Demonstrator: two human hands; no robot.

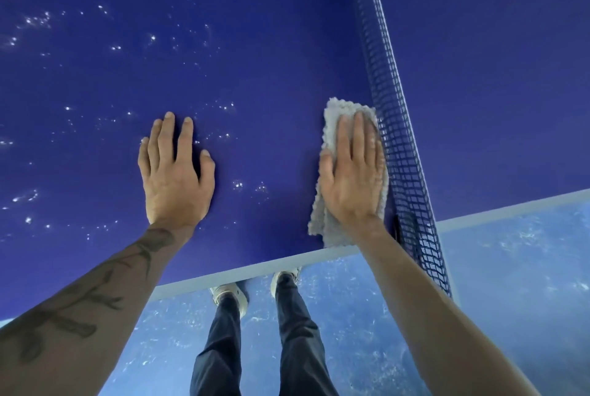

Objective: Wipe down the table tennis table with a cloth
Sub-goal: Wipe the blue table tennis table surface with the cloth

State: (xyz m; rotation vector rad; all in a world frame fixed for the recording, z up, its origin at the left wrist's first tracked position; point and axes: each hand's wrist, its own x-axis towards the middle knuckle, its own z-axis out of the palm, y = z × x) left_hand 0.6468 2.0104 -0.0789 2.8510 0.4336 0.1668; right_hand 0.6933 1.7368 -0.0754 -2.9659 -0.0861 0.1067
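The dark blue table tennis table fills the upper part of the head view, with a white edge line along its near side. A folded grey cloth lies on it right beside the net. My right hand presses flat on the cloth with straight fingers. My left hand rests flat on the bare table surface to the left, fingers spread. Many small glinting droplets or specks dot the table to the left of the cloth and around my left hand.
The blue mesh net runs from the top of the view down past the table's near edge, just right of the cloth. A black net clamp sits at the edge. Below are a blue floor and my legs and shoes.
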